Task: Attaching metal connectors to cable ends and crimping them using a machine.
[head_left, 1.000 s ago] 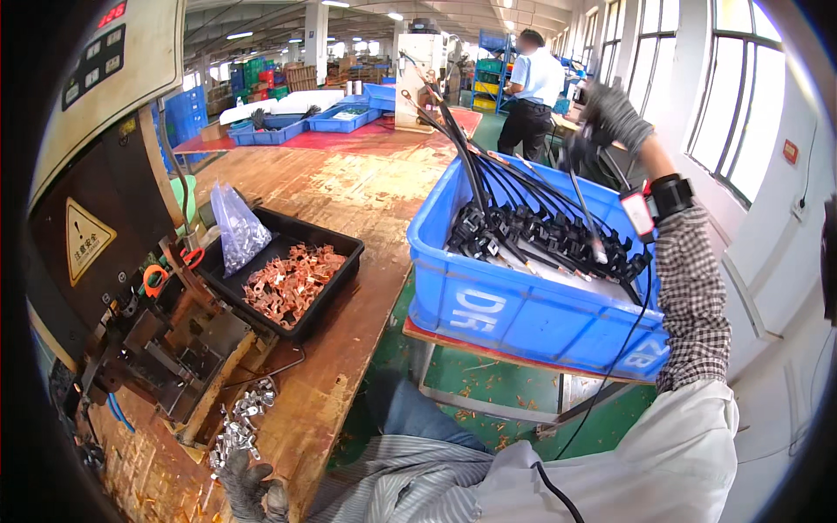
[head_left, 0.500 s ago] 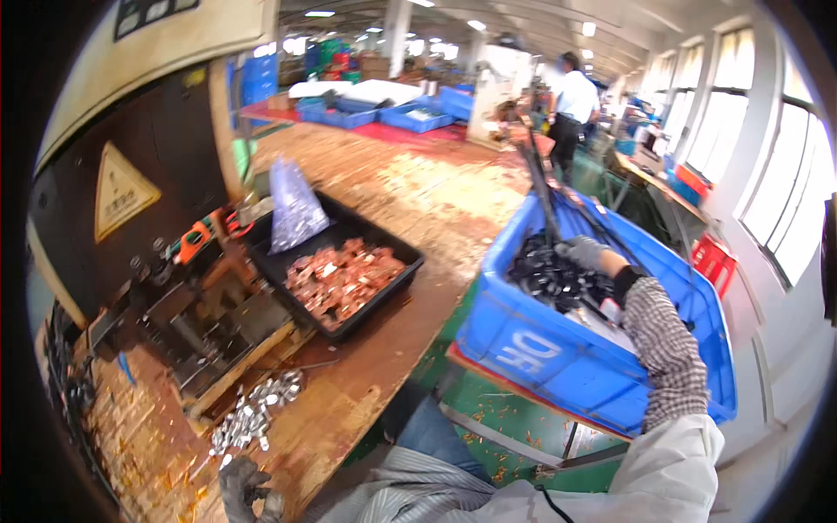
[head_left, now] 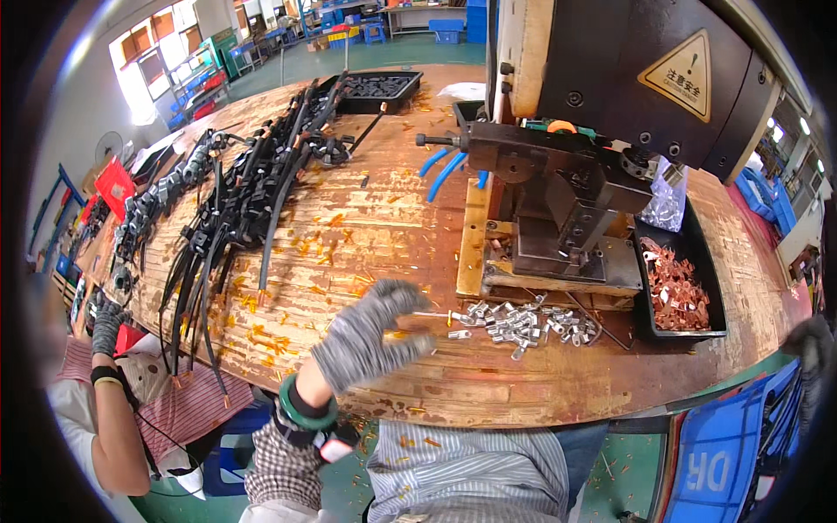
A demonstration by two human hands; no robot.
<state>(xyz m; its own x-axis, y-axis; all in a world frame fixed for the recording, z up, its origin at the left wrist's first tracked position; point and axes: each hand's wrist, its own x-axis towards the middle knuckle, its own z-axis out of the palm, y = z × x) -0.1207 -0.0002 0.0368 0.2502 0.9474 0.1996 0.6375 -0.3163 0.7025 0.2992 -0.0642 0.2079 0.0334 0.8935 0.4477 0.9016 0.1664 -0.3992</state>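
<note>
My left hand (head_left: 373, 338), in a grey knit glove, hovers over the wooden bench with thumb and fingers spread and nothing visible between them. Just right of its fingers lies a pile of silver metal cable lugs (head_left: 514, 322). A thin rod with a yellowish part (head_left: 436, 315) lies between the hand and the pile. At the far right rim, my right hand (head_left: 813, 344), in a dark glove, is blurred and partly cut off. It is above the blue crate (head_left: 711, 453), by black cables (head_left: 779, 427); its fingers cannot be made out.
A press machine (head_left: 567, 218) stands behind the lugs. Beside it, a black tray (head_left: 680, 334) holds copper pieces and a plastic bag. Bundled black cables (head_left: 253, 183) cover the bench's left; a black bin (head_left: 379, 91) sits behind. At left, a co-worker's gloved hand (head_left: 106, 324) shows.
The view has swung left from the crate to the bench and press. My left hand is now raised over the bench, left of the lugs. My right hand no longer reaches down inside the crate.
</note>
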